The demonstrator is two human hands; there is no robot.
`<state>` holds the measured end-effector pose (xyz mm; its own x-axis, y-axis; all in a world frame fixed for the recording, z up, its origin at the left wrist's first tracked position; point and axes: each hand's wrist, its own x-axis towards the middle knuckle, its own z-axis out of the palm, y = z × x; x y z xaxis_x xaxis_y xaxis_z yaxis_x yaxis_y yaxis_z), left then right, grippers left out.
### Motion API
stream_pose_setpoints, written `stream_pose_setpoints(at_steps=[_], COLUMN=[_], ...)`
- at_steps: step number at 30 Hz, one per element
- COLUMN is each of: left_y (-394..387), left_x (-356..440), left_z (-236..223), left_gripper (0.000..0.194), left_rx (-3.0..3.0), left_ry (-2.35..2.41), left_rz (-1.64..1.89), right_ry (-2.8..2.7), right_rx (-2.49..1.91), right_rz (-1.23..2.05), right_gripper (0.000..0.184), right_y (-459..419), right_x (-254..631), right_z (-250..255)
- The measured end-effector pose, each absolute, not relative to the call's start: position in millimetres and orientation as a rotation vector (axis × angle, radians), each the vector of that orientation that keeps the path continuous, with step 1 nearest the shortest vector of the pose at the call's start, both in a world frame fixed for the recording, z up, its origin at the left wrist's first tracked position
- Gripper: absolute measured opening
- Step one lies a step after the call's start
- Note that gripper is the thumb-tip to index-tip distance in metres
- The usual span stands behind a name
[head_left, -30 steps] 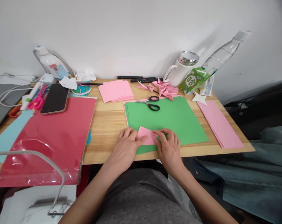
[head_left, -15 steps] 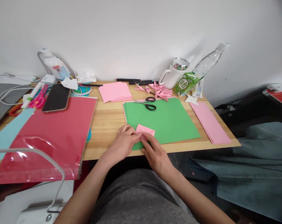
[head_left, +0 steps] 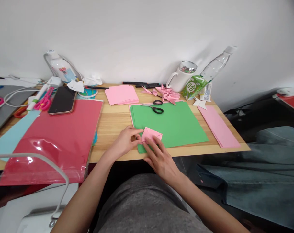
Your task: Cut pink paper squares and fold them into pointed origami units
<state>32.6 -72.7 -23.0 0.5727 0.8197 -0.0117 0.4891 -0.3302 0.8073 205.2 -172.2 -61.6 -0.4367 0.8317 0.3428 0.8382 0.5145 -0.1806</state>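
A small pink paper square (head_left: pixel 151 132) with crease lines lies on the near left part of a stack of green paper (head_left: pixel 178 124). My right hand (head_left: pixel 161 158) rests on its lower part, fingers stretched out and covering that edge. At the paper's left side is my left hand (head_left: pixel 126 140), its index finger and thumb apart, both tips by the paper's edge. Beyond them, black-handled scissors (head_left: pixel 157 110) lie across the far left of the green stack. Several folded pink paper pieces (head_left: pixel 168 94) are heaped behind it.
Pink sheets (head_left: pixel 122 94) are stacked at the back, and pink strips (head_left: pixel 218 127) lie at the right. A white mug (head_left: pixel 182 77), a green carton (head_left: pixel 192 87) and a bottle (head_left: pixel 216 66) stand by the wall. Left lie a phone (head_left: pixel 62 100) and red paper (head_left: pixel 62 139) in plastic.
My left hand has moved left and its thumb and index finger have parted. My right fingers have gone from a pinch near the left hand to lying flat on the pink paper.
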Motion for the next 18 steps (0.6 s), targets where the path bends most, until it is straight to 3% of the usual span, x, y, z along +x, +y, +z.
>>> stream_pose_setpoints(at_steps=[6,13,18], left_y=[-67.2,-63.0,-64.4], left_x=[36.0,36.9,32.0], left_z=[-13.7,-9.5,-15.0], left_gripper=[0.029,0.030,0.019], left_rx=[1.994,2.090,2.178], left_ry=[1.092,1.068,0.978], left_rz=[0.419,0.313,0.406], right_ry=[-2.385,-2.411,-2.543], right_rx=[-1.410,-1.555,-1.676], right_rz=[-0.033,-0.034,-0.035], right_gripper=[0.047,0.023,0.019], right_y=[-173.8,-155.7,-134.4], right_x=[204.8,198.9,193.4], right_z=[-58.8,-25.8,-7.5])
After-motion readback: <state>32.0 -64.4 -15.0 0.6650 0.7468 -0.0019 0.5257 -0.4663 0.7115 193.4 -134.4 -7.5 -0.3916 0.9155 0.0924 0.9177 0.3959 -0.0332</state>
